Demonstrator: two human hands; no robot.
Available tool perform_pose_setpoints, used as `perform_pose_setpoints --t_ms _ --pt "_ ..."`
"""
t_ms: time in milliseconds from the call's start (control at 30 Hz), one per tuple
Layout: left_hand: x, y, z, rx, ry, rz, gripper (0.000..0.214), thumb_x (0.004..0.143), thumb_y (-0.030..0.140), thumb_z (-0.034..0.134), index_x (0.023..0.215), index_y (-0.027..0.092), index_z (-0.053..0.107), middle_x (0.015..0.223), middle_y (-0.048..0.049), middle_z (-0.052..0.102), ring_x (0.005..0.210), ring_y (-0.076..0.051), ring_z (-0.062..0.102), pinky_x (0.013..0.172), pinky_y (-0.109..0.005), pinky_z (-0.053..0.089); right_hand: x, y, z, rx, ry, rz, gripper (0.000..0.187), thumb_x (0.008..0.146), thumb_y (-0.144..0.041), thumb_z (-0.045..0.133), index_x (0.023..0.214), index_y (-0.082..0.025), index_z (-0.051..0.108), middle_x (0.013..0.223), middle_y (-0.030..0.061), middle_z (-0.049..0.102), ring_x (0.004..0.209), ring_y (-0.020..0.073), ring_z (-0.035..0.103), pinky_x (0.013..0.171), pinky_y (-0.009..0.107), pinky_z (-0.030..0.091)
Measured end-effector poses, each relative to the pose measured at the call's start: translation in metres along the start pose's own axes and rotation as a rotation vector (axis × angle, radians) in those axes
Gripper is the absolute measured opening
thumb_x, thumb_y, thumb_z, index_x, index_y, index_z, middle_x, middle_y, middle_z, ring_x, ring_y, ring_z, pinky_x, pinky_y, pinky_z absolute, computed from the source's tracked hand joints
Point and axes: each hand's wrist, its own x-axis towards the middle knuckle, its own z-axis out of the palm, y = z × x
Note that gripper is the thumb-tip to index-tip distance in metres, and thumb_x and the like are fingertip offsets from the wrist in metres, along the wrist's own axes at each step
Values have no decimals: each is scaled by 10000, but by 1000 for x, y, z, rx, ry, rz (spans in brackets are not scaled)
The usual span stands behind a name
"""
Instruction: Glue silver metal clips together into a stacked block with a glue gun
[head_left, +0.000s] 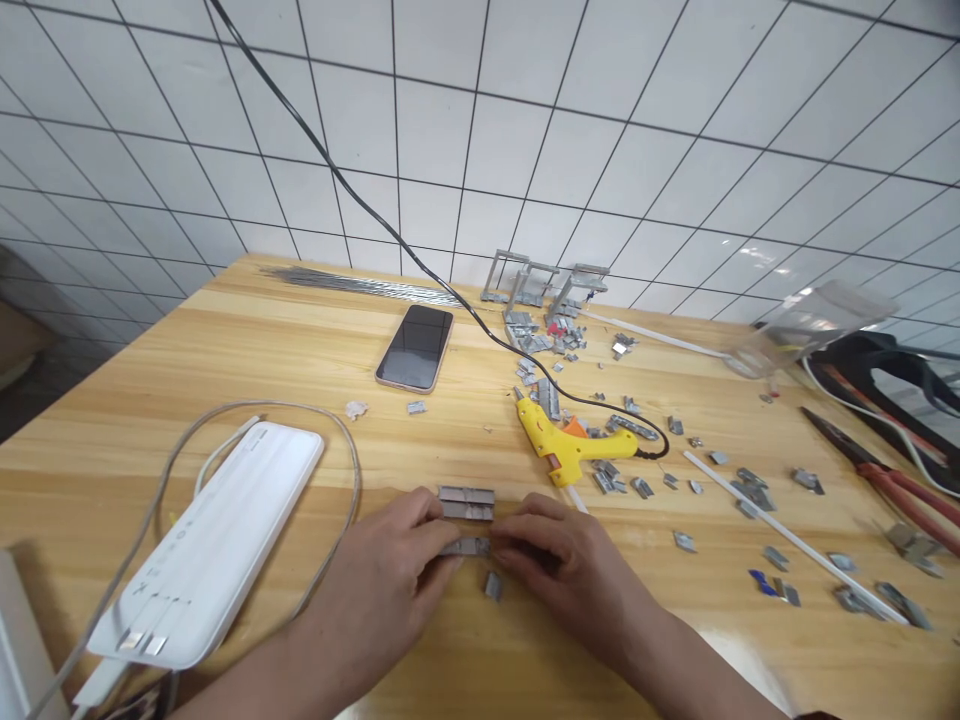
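My left hand [390,570] and my right hand [566,560] meet at the table's near edge, fingers pinched together on a small grey metal strip [465,547] held between them. Just beyond the fingertips lies a flat block of joined grey strips [466,502]. One loose grey clip [493,585] sits on the wood below the held strip. A yellow hot glue gun [562,440] lies a little beyond my right hand, its black cord running up to the wall.
A white power bank [217,535] with a grey cable lies at left. A black phone [416,347] rests face up farther back. Several grey clips scatter over the right side, with white glue sticks [787,540], red-handled pliers [892,475], metal rods [360,285] and a clear container [810,320].
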Motion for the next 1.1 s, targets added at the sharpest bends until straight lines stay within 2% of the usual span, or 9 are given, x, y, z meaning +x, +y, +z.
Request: perform_pose_setpoints --t_ms 133,300,700,933,1100 --pt "0 1 -1 35 -10 -2 208 879 130 461 843 219 645 888 -14 586 776 -149 583 691 -263 472 0 0 2 -11 5 -20 182 838 -136 600 913 -246 725 804 18 641 702 135 609 627 228 458" --pt "1 1 -2 35 -12 -5 221 882 128 449 866 220 649 903 -19 587 787 -159 585 694 -282 477 1 0 4 -39 2 -34 201 837 -134 604 927 -263 729 833 17 669 734 143 629 649 235 467" --pt "1 0 0 31 -18 -3 230 882 121 453 857 230 653 902 -14 589 800 -156 587 713 -280 478 3 1 7 -37 1 -106 176 870 -154 576 856 -228 735 845 32 696 758 141 640 674 228 488" --pt "-1 -4 0 38 -32 8 213 882 129 464 888 230 652 897 -14 584 802 -152 581 724 -270 485 2 1 9 -25 31 -118 221 859 -147 597 983 -277 725 889 16 709 811 148 655 704 233 498" --pt "2 -4 1 47 -21 36 201 889 118 456 845 205 632 881 -15 570 790 -150 575 700 -264 474 0 2 10 -71 55 -103 160 857 -157 596 908 -240 723 838 20 689 751 143 643 661 233 482"
